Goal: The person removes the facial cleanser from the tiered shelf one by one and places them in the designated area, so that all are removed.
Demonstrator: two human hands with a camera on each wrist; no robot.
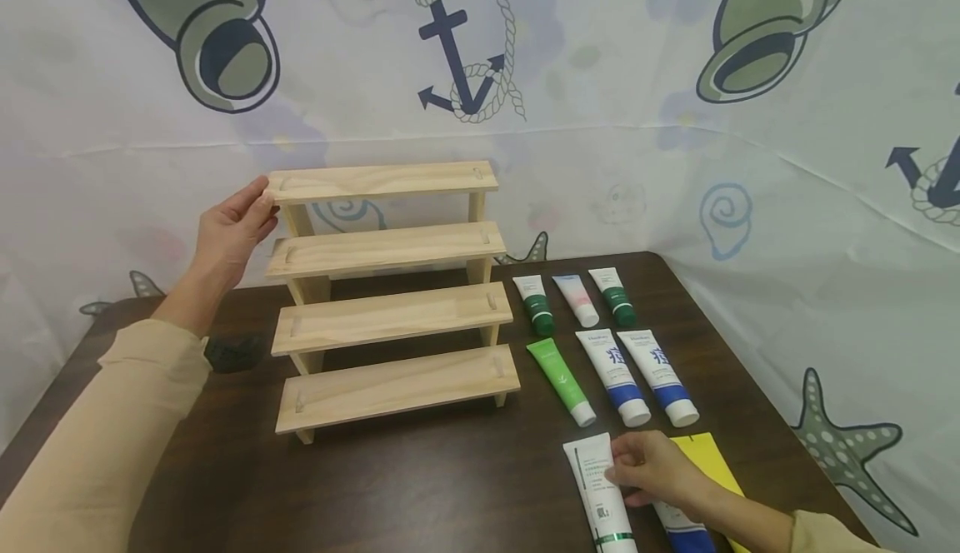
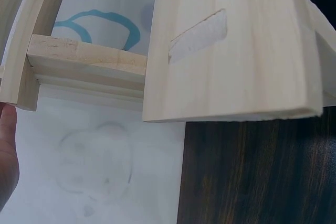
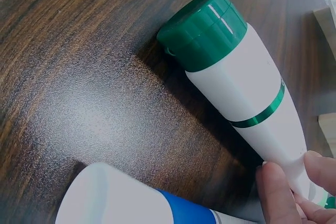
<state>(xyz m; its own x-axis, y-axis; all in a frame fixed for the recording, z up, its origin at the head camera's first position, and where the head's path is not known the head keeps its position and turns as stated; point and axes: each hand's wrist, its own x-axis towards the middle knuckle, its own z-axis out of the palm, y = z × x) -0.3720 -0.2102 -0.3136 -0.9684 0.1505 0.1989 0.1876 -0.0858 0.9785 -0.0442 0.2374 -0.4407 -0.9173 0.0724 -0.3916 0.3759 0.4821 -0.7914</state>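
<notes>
A four-step wooden display rack (image 1: pixel 393 313) stands on the dark table, and my left hand (image 1: pixel 228 241) grips the left end of its top step. In the left wrist view a wooden step (image 2: pixel 236 61) looms close, with a few fingertips at the left edge. At the front right, my right hand (image 1: pixel 660 471) pinches the side of a white squeeze tube (image 1: pixel 597 486) near its flat end. The right wrist view shows that tube's green flip cap (image 3: pixel 205 32) and green band. Partly under my right hand lies a white and blue tube (image 1: pixel 684 528).
A yellow tube (image 1: pixel 712 461) lies beside the right hand. Further back are a bright green tube (image 1: pixel 561 380), two white tubes with blue bands (image 1: pixel 613 374), and several small tubes (image 1: pixel 576 299). A dark lump (image 1: pixel 234 353) sits left of the rack. Printed cloth (image 1: pixel 600 153) hangs behind.
</notes>
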